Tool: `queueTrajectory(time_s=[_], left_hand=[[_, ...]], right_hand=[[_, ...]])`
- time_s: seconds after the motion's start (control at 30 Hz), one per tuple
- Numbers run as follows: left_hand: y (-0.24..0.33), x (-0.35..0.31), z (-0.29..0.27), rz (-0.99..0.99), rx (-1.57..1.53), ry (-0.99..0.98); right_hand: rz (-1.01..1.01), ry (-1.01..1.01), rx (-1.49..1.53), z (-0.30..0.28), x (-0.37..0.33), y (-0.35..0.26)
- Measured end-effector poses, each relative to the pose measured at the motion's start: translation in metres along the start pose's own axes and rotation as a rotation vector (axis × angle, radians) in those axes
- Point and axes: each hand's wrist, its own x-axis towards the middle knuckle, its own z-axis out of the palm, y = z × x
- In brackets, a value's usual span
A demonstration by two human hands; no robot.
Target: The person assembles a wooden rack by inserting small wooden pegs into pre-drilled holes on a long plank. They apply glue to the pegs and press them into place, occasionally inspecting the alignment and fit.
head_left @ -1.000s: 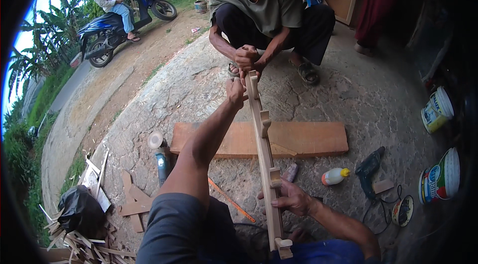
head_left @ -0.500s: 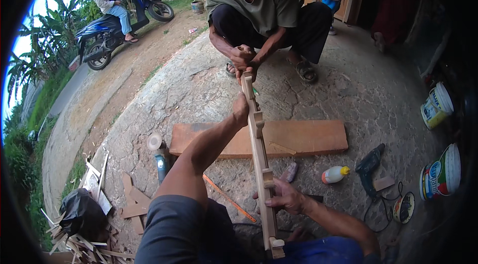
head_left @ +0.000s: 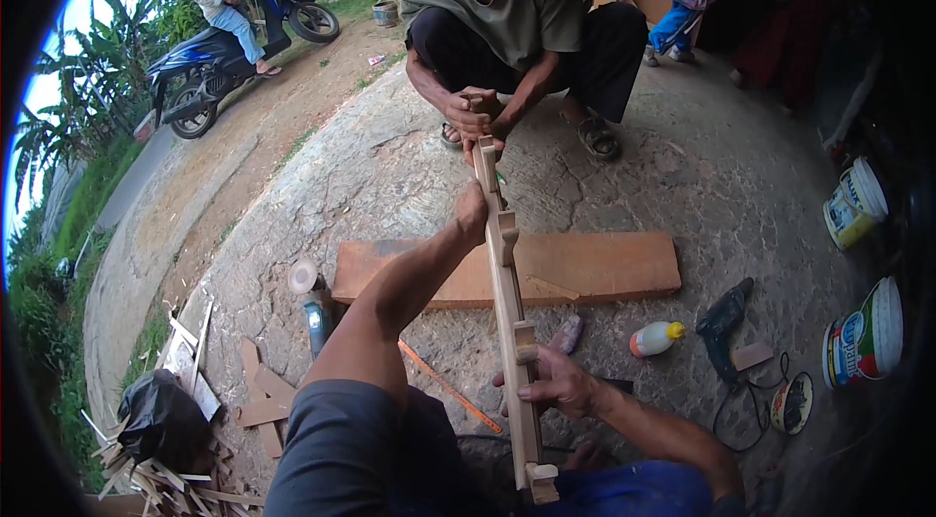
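Observation:
A long wooden strip [head_left: 506, 295] with several small shaped blocks along its right side runs from near my lap toward a squatting person. My left hand [head_left: 472, 209] is closed round its far part, arm stretched out. Lower down, my right hand [head_left: 563, 382] grips the strip beside one of the blocks, thumb on top. The other person's hands [head_left: 475, 117] are clasped together at the far end of the strip; what they hold, if anything, is hidden. Beneath the strip, a thick reddish-brown plank [head_left: 604, 268] lies crosswise on the concrete.
Right of the plank lie a glue bottle [head_left: 656, 338] with a yellow cap, a drill [head_left: 723, 327] and two paint buckets [head_left: 863, 332]. On the left are an angle grinder [head_left: 314, 312], an orange ruler [head_left: 450, 386], wood offcuts [head_left: 261, 400] and a black bag [head_left: 164, 419]. A person sits on a motorbike [head_left: 234, 39].
The squatting person's hands have shifted slightly at the strip's far end. The child with the backpack has moved right, and the motorbike rider's posture differs. My hands keep their places.

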Motion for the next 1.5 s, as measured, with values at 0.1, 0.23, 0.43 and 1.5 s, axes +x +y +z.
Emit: queueTrajectory(time_s=[0.1,0.23,0.43,1.5], left_hand=[[0.000,-0.003,0.000,0.014,-0.010,-0.052],[0.009,-0.009,0.008,0.010,-0.036,-0.119],[0.028,-0.008,0.012,0.064,-0.137,-0.214],[0.082,-0.167,0.051,0.673,0.425,-0.052]], right_hand=[[0.012,0.011,0.026,0.004,-0.004,-0.007],[-0.035,0.043,0.022,0.011,-0.005,-0.020],[-0.113,0.040,0.048,0.028,-0.002,-0.040],[-0.367,0.114,-0.016,0.071,0.008,-0.045]])
